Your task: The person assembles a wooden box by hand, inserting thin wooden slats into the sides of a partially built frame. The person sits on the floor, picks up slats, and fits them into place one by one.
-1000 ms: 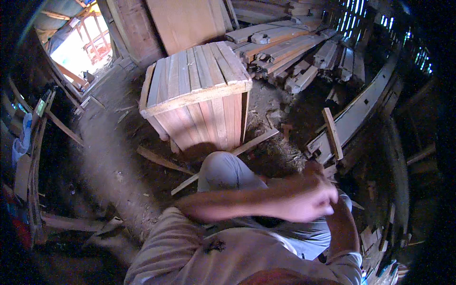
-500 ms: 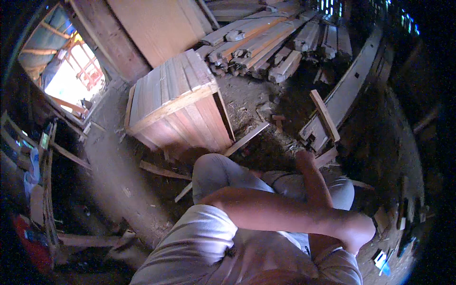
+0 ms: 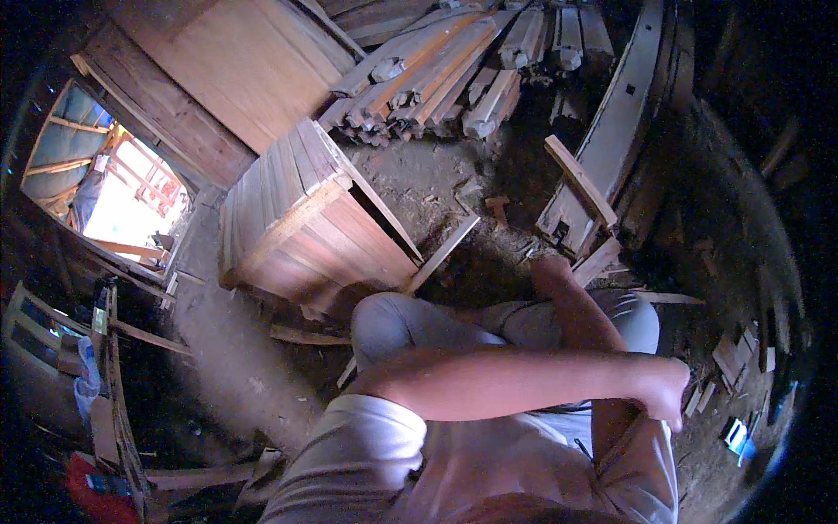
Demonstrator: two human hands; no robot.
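My left forearm crosses in front of my body, and my left hand (image 3: 665,390) curls against my right arm near the elbow, its fingers bent and partly hidden. Past my knees, my right hand (image 3: 552,271) is closed beside the near end of a long pale board (image 3: 602,157). Whatever it holds, if anything, is too dark to make out. A short wooden strip (image 3: 580,181) leans across that board, and another wood piece (image 3: 599,260) lies just right of the hand. Left of my knees stands a wooden box of slats (image 3: 327,236), with a narrow strip (image 3: 443,253) beside it.
Stacked timber (image 3: 436,83) lies at the back, near a large wooden panel (image 3: 236,70). A T-shaped object (image 3: 497,210) rests on the dirt floor. Wood scraps (image 3: 733,358) and a blue-and-white item (image 3: 740,439) are at right. A bright opening (image 3: 131,196) is at far left.
The view has shifted, so the box and timber appear further left and higher. My left hand stays by my right elbow, and my right hand stays near the board's end.
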